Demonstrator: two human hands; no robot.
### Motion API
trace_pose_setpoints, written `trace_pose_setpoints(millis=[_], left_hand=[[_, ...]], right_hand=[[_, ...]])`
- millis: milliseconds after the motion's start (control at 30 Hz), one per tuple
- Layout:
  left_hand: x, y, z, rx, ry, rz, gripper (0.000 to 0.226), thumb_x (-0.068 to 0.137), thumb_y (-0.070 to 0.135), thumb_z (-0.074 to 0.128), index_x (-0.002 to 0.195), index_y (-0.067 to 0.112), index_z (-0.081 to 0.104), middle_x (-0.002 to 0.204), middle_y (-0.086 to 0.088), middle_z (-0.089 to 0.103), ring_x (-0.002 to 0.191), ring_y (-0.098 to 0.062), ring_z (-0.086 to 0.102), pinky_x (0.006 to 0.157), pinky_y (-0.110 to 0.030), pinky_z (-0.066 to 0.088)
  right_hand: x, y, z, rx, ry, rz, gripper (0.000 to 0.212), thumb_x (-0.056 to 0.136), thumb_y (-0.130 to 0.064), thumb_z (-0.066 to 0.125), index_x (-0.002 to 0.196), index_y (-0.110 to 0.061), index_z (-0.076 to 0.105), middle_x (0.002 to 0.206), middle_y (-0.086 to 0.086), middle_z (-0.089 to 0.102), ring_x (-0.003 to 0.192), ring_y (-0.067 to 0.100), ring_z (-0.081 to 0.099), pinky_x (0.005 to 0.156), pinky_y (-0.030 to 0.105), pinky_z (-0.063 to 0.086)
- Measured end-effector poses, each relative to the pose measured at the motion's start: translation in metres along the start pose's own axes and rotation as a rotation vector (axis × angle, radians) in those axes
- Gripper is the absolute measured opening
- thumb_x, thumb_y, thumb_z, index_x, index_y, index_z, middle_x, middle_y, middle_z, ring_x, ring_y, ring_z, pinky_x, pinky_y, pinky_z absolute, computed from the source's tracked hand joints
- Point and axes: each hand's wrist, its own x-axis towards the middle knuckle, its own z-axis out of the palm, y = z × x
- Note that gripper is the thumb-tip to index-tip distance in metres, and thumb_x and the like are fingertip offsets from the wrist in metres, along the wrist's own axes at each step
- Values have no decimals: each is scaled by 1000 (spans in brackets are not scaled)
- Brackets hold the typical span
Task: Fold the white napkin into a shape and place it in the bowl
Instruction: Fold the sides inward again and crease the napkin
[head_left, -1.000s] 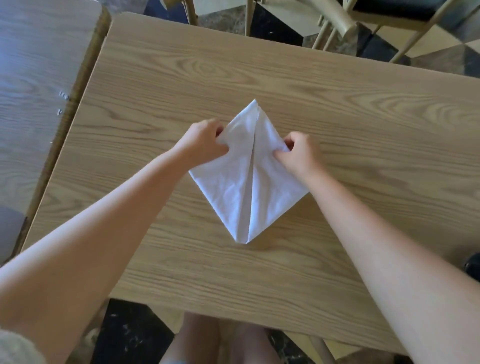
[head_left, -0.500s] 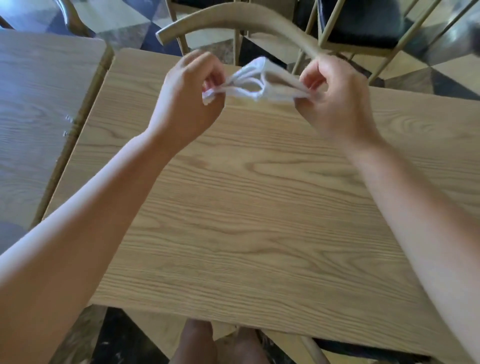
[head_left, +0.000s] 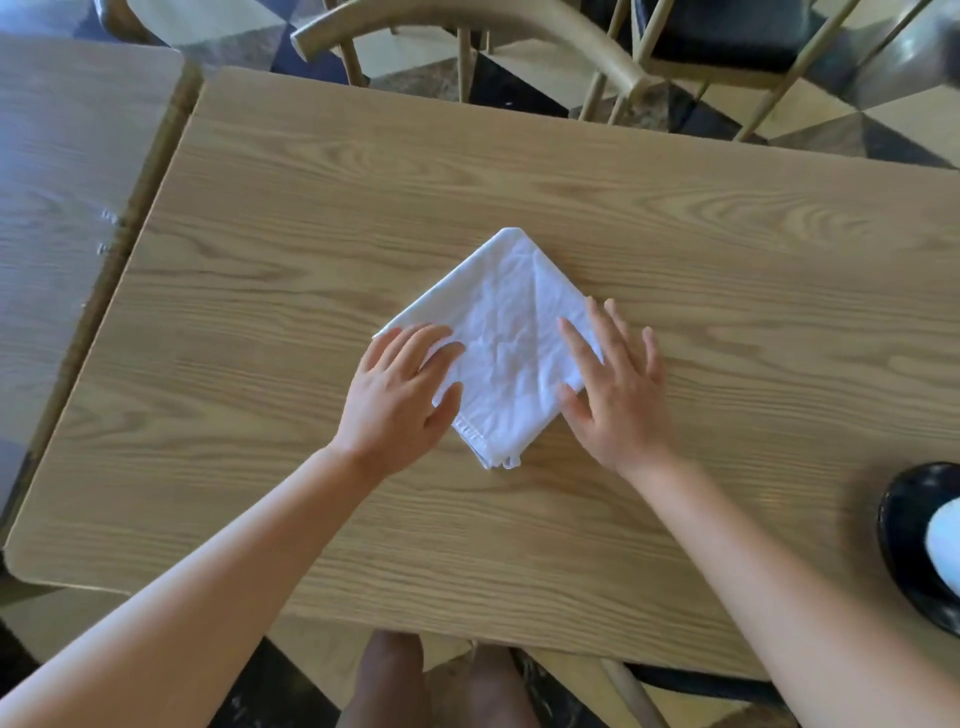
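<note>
Napkin (head_left: 511, 332) lies diamond-folded on the table (head_left: 727, 249); I'd press my flat, spread left hand (head_left: 402, 397) and right hand (head_left: 618, 389) outward, sharpening creases.

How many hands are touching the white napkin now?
2. The left hand lies flat on the napkin at its left corner; the right hand lies flat on its right corner.

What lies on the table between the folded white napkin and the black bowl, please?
In the head view, apart from the right hand on the napkin, only bare table before the bowl.
</note>
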Motion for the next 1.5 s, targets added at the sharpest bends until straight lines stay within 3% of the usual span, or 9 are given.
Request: trace_pose_setpoints(millis=[67, 167, 833, 967, 1067, 1200, 1333, 1400, 1500], left_hand=[[10, 12, 18, 27, -102, -21, 51, 89, 42, 43, 131, 15, 52, 143, -14, 44, 135, -30, 36, 109, -49, 26], [11, 25, 48, 96, -256, -95, 68, 84, 62, 34, 143, 27, 35, 154, -10, 24, 143, -26, 18, 108, -61, 15], [-64, 65, 54, 142, -365, -101, 76, 78, 72, 35, 145, 37, 23, 156, -14, 16, 144, -29, 10, 103, -70, 4], [-72, 55, 40, 21, -375, -23, 75, 85, 66, 29, 148, 26, 18, 156, -8, 16, 144, -20, 10, 108, -66, 5], [-84, 37, 21, -30, -357, 92, 69, 84, 54, 44, 143, 18, 35, 148, -7, 38, 140, -19, 27, 111, -56, 20], [-89, 13, 15, -12, -274, 253, 46, 80, 37, 62, 120, 14, 62, 129, -7, 58, 125, -22, 49, 101, -45, 39], [-69, 6, 13, 44, -198, 436, 24, 85, 28, 60, 101, 12, 69, 106, -6, 67, 100, -24, 63, 79, -36, 51], [-59, 4, 14, 108, -221, 567, 17, 85, 22, 57, 95, 11, 65, 96, -5, 67, 87, -24, 64, 63, -34, 53], [-50, -1, 15, 164, -262, 709, 11, 86, 6, 50, 95, 8, 57, 90, -7, 65, 76, -25, 62, 50, -33, 50]], right_hand=[[15, -4, 5, -57, -42, -19, 59, 89, -43, 34, 144, -23, 27, 154, 12, 20, 142, 26, 13, 111, 51, 5], [27, -4, 21, -88, -175, -21, 64, 88, -51, 24, 146, -25, 21, 156, 13, 14, 144, 25, 8, 112, 54, 7], [-63, -21, 37, -86, -253, 22, 64, 88, -47, 31, 147, -26, 17, 155, 19, 9, 143, 32, 4, 114, 51, 2], [-69, -13, 28, 31, -263, -91, 62, 91, -50, 30, 147, -27, 17, 156, 15, 9, 144, 26, 2, 112, 56, 1], [-83, -5, 17, 63, -220, -309, 55, 89, -43, 43, 140, -23, 35, 151, 14, 28, 142, 26, 16, 109, 58, 5], [-92, 8, 18, -27, -136, -550, 42, 83, -32, 59, 122, -18, 56, 130, 13, 52, 124, 28, 42, 103, 51, 30], [-75, 6, 15, -8, 3, -670, 21, 84, -25, 64, 103, -15, 65, 101, 8, 66, 94, 25, 57, 78, 39, 48], [-68, 3, 14, -33, 54, -732, 7, 85, -16, 63, 90, -14, 67, 87, 4, 68, 78, 23, 62, 62, 35, 50], [-60, 5, 14, -67, 73, -834, 12, 82, -1, 62, 84, -12, 68, 80, 1, 67, 70, 20, 61, 52, 31, 45]])
